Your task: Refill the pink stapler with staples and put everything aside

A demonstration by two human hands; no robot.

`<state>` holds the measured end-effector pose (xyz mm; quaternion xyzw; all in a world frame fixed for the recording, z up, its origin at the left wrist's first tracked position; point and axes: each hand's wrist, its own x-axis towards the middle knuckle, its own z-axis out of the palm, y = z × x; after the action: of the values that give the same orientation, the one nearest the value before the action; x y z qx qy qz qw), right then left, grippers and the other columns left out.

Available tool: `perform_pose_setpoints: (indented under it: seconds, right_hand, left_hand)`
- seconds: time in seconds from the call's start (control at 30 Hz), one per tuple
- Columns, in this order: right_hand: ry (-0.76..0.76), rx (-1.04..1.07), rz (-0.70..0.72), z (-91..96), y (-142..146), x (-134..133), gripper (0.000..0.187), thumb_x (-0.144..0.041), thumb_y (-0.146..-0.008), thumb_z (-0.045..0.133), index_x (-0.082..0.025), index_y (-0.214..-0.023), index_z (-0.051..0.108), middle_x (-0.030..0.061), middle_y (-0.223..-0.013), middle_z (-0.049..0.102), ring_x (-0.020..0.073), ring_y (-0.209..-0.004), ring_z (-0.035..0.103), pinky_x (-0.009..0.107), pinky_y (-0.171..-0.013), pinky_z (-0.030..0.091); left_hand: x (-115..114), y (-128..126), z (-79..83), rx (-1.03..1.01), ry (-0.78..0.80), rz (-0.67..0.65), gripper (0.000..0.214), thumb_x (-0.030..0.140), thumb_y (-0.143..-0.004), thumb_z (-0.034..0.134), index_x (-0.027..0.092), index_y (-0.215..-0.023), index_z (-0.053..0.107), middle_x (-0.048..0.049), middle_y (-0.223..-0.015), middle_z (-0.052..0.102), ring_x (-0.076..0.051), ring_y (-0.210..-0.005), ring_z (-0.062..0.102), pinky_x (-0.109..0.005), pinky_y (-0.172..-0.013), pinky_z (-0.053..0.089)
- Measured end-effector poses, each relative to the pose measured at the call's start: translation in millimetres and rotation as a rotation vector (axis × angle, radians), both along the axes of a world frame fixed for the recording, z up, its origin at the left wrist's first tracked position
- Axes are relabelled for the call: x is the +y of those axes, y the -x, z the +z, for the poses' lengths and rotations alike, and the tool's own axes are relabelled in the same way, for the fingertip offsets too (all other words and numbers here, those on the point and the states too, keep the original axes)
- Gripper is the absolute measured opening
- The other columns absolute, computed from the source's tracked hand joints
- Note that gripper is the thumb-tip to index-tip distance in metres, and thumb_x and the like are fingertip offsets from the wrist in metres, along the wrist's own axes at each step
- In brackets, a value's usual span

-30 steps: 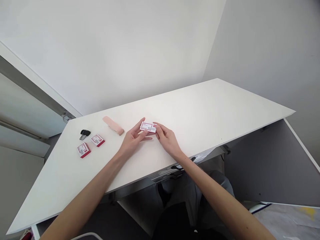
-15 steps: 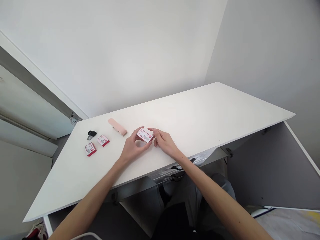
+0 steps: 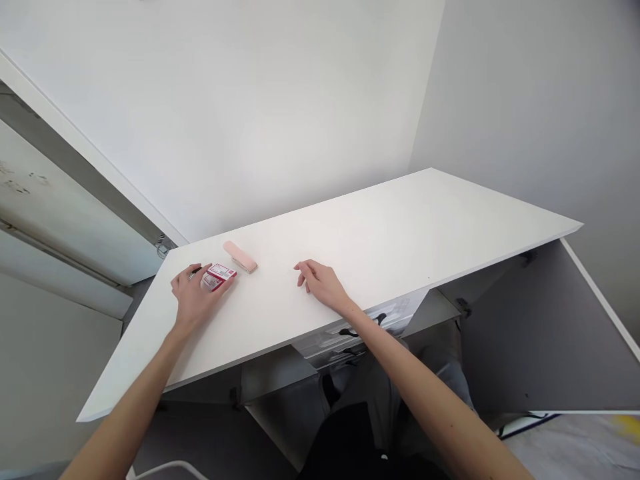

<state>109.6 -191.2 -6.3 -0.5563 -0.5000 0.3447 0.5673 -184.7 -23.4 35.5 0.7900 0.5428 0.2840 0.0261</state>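
1. Thumb and forefinger of the left hand [image 3: 194,293], in the head view, appear clamped on opposite ends of a white-and-red box [image 3: 221,271] – likely because so small a block is steadiest pinched that way, which also leaves its printed top uncovered.
2. That box is over the left part of the white table [image 3: 380,227], label up; whether its underside touches anything cannot be told.
3. A second box [image 3: 212,283] shows just below it, partly hidden and shaded, probably by the box above.
4. Something black [image 3: 196,271] peeks out by the left fingers, mostly covered.
5. The pink stapler-like thing [image 3: 241,257] lies near the boxes, apart from both hands, out of the left hand's way.
6. The right hand [image 3: 321,283] holds nothing – fingers loosely curled, thumb and forefinger apart, perhaps simply resting near the tabletop.
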Motion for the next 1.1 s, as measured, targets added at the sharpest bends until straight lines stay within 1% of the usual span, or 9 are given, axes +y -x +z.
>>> perform_pose_setpoints:
  seconds: [0.07,0.13,0.2,0.27,0.43,0.53,0.67,0.83,1.1]
  right_hand:
    - [0.005,-0.005,-0.001,-0.3,0,0,0.041,-0.051,-0.109,0.04,-0.022,-0.112,0.07,-0.0014,-0.086,0.075,0.0136,-0.063,0.062,0.03,-0.074,0.049]
    - [0.008,-0.008,-0.002,-0.4,0,0,0.04,-0.05,-0.109,0.041,-0.022,-0.112,0.07,-0.0015,-0.085,0.075,0.0136,-0.062,0.061,0.03,-0.073,0.049]
    - [0.005,-0.011,0.0,-0.6,0,0,0.039,-0.049,-0.109,0.041,-0.022,-0.111,0.07,-0.0015,-0.085,0.075,0.0136,-0.062,0.061,0.03,-0.072,0.049]
    - [0.004,-0.018,0.003,-1.1,1,0,0.037,-0.048,-0.108,0.042,-0.023,-0.109,0.07,-0.0016,-0.085,0.075,0.0136,-0.062,0.061,0.03,-0.071,0.049]
    - [0.006,-0.033,0.02,-2.7,1,0,0.034,-0.046,-0.107,0.043,-0.024,-0.105,0.069,-0.0015,-0.085,0.075,0.0139,-0.062,0.06,0.03,-0.07,0.049]
    - [0.015,-0.026,0.015,-2.5,1,0,0.033,-0.046,-0.107,0.044,-0.023,-0.105,0.069,-0.0015,-0.085,0.075,0.014,-0.062,0.059,0.03,-0.069,0.048]
    - [0.017,-0.031,0.007,-1.3,2,0,0.031,-0.045,-0.106,0.045,-0.024,-0.105,0.068,-0.0016,-0.083,0.075,0.0143,-0.062,0.059,0.03,-0.069,0.048]
    - [0.014,-0.034,-0.008,-1.6,2,0,0.03,-0.045,-0.106,0.046,-0.024,-0.103,0.067,-0.0018,-0.083,0.075,0.0144,-0.062,0.061,0.03,-0.069,0.049]
    - [0.008,-0.037,-0.001,-5.2,1,3,0.029,-0.043,-0.105,0.046,-0.024,-0.103,0.067,-0.0016,-0.084,0.075,0.0143,-0.061,0.061,0.03,-0.068,0.049]
  left_hand:
    - [19,0,0.9,0.117,0.01,-0.054,0.079,0.077,-0.076,0.072,0.022,-0.132,0.072,-0.0196,-0.16,0.047,-0.05,-0.154,0.025,-0.069,-0.127,0.024]
    - [27,-1,-1.3,0.185,0.065,-0.082,0.086,0.075,-0.077,0.069,0.019,-0.143,0.066,-0.0236,-0.161,0.045,-0.053,-0.155,0.024,-0.074,-0.124,0.024]
    - [20,-5,-6.7,0.166,0.07,-0.09,0.093,0.068,-0.083,0.064,0.012,-0.156,0.051,-0.0274,-0.158,0.047,-0.052,-0.153,0.031,-0.072,-0.123,0.028]
    - [0,-10,-13.7,0.097,-0.011,-0.124,0.088,0.06,-0.091,0.057,0.009,-0.161,0.041,-0.0274,-0.157,0.048,-0.046,-0.152,0.037,-0.066,-0.126,0.03]
    - [-49,-28,-23.3,0.098,-0.242,-0.326,0.065,0.042,-0.1,0.055,0.019,-0.159,0.043,-0.0207,-0.166,0.041,-0.038,-0.159,0.033,-0.059,-0.131,0.026]
    - [-50,-44,-22.3,0.109,-0.236,-0.417,0.058,0.037,-0.101,0.054,0.021,-0.156,0.047,-0.0184,-0.171,0.039,-0.038,-0.163,0.028,-0.06,-0.132,0.024]
    - [-30,-76,-23.2,0.095,-0.229,-0.473,0.056,0.034,-0.099,0.055,0.024,-0.154,0.052,-0.0133,-0.174,0.039,-0.037,-0.166,0.023,-0.062,-0.134,0.013]
    - [-8,-99,-32.9,0.11,-0.242,-0.308,0.047,0.036,-0.097,0.053,0.018,-0.139,0.064,-0.0183,-0.162,0.054,-0.039,-0.163,0.031,-0.063,-0.135,0.002]
    - [1,-93,-40.7,0.054,-0.169,-0.175,0.057,0.044,-0.096,0.051,0.011,-0.141,0.059,-0.0253,-0.164,0.046,-0.042,-0.165,0.023,-0.065,-0.134,0.0]
